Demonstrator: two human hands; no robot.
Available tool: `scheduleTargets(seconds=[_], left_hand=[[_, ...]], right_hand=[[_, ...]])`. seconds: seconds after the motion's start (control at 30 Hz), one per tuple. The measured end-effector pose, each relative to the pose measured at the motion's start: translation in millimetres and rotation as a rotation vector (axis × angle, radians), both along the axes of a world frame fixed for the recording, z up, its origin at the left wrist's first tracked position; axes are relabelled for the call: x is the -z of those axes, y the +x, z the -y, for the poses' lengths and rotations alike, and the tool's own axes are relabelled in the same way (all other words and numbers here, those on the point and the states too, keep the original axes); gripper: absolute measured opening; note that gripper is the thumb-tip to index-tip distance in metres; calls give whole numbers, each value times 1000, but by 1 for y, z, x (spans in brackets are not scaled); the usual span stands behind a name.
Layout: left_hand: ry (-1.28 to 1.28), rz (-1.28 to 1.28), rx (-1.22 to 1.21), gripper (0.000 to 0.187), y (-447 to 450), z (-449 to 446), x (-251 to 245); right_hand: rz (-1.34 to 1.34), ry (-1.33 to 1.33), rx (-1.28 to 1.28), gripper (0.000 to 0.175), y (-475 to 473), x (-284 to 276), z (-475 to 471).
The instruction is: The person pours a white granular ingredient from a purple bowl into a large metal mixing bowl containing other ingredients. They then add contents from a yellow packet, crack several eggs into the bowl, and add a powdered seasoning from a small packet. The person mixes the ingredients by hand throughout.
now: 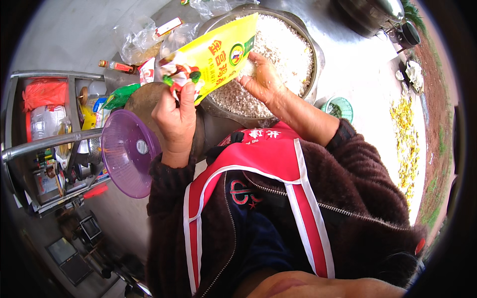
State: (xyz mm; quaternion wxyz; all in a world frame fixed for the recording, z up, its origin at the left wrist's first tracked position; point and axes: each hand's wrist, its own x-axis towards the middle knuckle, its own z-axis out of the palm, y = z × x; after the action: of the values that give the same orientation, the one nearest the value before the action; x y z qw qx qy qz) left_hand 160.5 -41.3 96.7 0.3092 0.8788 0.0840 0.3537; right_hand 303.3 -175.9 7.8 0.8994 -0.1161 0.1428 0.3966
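Observation:
A yellow seasoning bag (220, 56) with printed writing and pictures of food is tilted over a large metal pot (318, 59). My left hand (179, 115) pinches the bag's lower left end, thumb on top. At the bag's right end is my right hand (262, 80), palm up and fingers curled near the bag's edge, with pale grains on its skin; whether it grips the bag or cups something, I cannot tell. White grain-like food (287, 48) fills much of the pot below both hands.
Left of the pot are a round wooden board (143, 100), a purple plastic basin (126, 152), a small bottle (118, 67) and clear plastic bags (134, 41). A metal shelf rack (56, 138) stands far left. To the right is a green basket (344, 106); a lidded metal pot (369, 15) sits upper right.

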Motion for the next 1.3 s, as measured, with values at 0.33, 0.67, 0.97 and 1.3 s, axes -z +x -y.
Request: scheduleTargets(seconds=[0.33, 0.67, 0.97, 1.3], left_hand=[[-101, 66, -4, 22, -5, -5, 7], [-184, 3, -66, 21, -2, -4, 7], [-574, 121, -23, 30, -4, -10, 10], [-1244, 267, 44, 43, 10, -21, 30]], right_hand=[[48, -47, -4, 29, -4, -1, 2], [90, -86, -82, 31, -3, 4, 5], [136, -135, -26, 28, -1, -16, 11], [876, -367, -292, 42, 74, -58, 25]])
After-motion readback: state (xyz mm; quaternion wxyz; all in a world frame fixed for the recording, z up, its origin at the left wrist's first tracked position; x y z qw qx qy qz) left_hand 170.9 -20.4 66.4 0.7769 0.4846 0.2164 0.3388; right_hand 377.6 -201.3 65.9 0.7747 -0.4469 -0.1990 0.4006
